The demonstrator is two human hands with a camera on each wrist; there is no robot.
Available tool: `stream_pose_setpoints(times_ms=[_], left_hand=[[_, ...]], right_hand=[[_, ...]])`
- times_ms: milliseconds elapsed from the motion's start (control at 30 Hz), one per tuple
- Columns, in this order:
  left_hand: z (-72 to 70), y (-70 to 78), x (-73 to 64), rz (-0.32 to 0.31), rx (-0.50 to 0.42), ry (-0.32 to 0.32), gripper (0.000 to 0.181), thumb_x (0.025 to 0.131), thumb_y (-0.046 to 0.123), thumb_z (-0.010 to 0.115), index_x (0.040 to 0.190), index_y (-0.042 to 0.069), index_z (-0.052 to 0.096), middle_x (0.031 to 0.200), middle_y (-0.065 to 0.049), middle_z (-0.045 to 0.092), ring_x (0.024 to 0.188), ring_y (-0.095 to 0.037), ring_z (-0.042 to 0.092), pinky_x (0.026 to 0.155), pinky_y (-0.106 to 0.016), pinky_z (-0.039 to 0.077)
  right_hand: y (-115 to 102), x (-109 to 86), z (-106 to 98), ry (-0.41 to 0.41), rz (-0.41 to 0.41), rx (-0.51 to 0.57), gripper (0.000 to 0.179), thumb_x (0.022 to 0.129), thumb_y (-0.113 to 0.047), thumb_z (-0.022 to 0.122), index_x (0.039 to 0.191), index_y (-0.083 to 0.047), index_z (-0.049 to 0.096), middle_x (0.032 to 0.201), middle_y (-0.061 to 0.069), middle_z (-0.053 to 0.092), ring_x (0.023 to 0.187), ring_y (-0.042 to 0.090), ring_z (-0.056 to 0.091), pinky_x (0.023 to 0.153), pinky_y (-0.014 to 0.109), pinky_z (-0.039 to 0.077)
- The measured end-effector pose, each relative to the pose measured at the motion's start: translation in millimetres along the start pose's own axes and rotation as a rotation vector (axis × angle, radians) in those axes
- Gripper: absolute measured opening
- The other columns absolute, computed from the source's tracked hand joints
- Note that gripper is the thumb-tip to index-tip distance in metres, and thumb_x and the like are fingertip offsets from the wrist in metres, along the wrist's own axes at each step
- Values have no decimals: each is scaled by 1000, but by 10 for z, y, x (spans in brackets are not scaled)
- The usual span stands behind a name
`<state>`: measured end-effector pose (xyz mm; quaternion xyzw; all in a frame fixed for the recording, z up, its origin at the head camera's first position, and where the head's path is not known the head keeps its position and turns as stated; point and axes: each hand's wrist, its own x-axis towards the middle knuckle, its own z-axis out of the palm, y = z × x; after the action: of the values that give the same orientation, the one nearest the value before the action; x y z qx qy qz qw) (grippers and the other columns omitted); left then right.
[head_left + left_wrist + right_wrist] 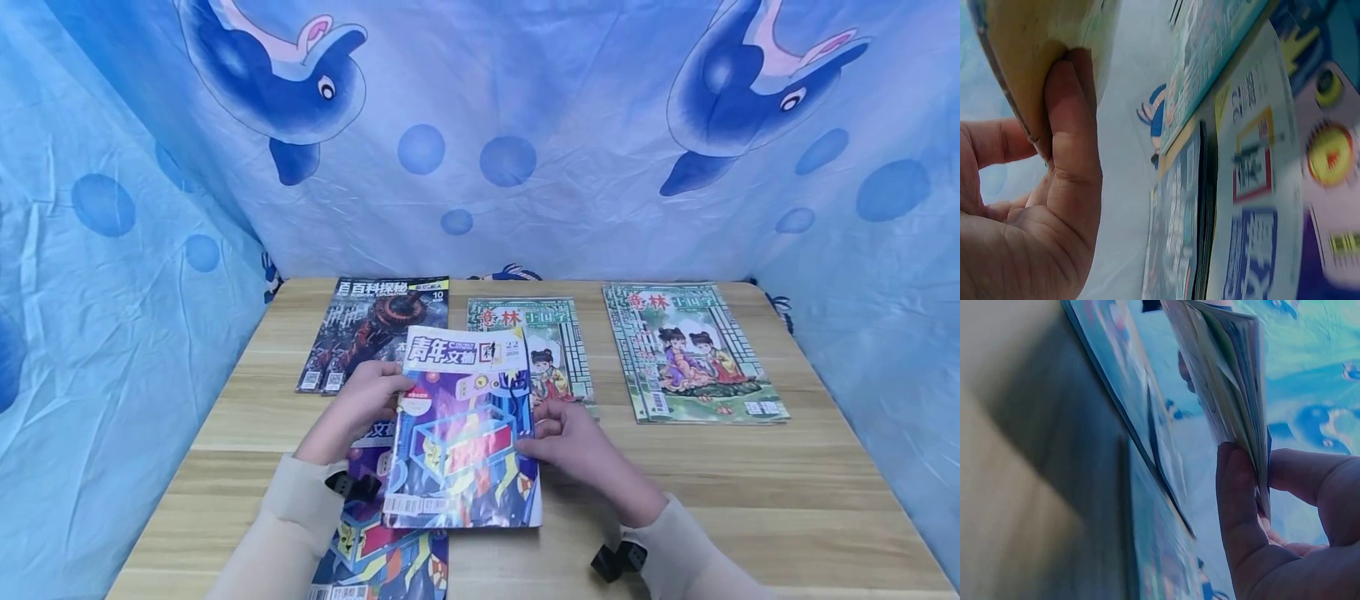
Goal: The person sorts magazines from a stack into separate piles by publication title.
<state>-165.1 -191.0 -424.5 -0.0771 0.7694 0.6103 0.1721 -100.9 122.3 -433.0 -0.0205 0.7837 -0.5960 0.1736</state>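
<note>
In the head view, a magazine (467, 442) with a purple and blue cover is held above the table by both hands. My left hand (362, 410) pinches its left edge, while the right hand (573, 446) grips the right edge. The left wrist view shows the thumb and fingers of the left hand (1054, 181) on either side of the magazine (1029, 69). From the right wrist, the page edges of the magazine (1241, 381) appear between thumb and fingers of the right hand (1291, 531). Below it lies another magazine (360, 550) with a matching cover, partly hidden.
Dark-covered magazines (375, 325) overlap at the back left of the wooden table (720, 492). Green-covered magazines (577, 358) lie at the back middle, partly hidden by the held one. More green ones (697, 358) overlap at the right. A blue dolphin-print cloth (465, 92) surrounds the table.
</note>
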Motion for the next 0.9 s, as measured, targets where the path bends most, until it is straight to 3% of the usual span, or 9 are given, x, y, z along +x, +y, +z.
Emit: stream_pose_setpoints(times_ms=[133,267,367,533,700,900], left_hand=[[-140,-65,-116,-15,14,-40,24,97,8,59,112,-10,64,92,-16,72,73,-24,70,61,-34,58],[-280,-138,-225,-29,39,-78,21,97,7,58,106,-10,65,88,-16,72,71,-24,70,58,-32,57],[-363,-206,-304,-35,54,-99,20,95,6,59,104,-10,65,86,-15,71,69,-24,69,55,-32,57],[-484,-339,-428,-22,93,-141,27,94,6,59,112,-13,65,87,-17,72,70,-28,70,57,-36,59],[-599,-470,-507,-30,132,-154,18,92,2,57,99,-12,66,79,-17,70,62,-22,66,50,-29,54],[-651,-591,-528,-10,211,-149,16,93,1,57,96,-13,66,77,-15,69,61,-22,66,51,-33,56]], right_hand=[[12,-59,136,-63,-3,20,39,81,-11,86,107,1,60,72,4,63,60,13,52,53,24,45],[25,-109,292,-121,-14,59,37,80,-8,86,102,1,58,67,3,61,57,12,50,52,24,44],[41,-141,415,-152,-6,95,36,80,-6,86,101,1,58,67,3,61,57,13,53,52,25,48],[93,-168,624,-184,31,129,35,78,-2,85,99,0,57,68,6,65,58,16,62,55,31,56],[136,-177,820,-199,57,119,32,78,-2,86,96,-1,59,70,11,68,59,21,67,56,33,58],[182,-164,992,-204,81,117,32,77,0,86,93,-1,59,69,12,68,58,22,67,55,33,59]])
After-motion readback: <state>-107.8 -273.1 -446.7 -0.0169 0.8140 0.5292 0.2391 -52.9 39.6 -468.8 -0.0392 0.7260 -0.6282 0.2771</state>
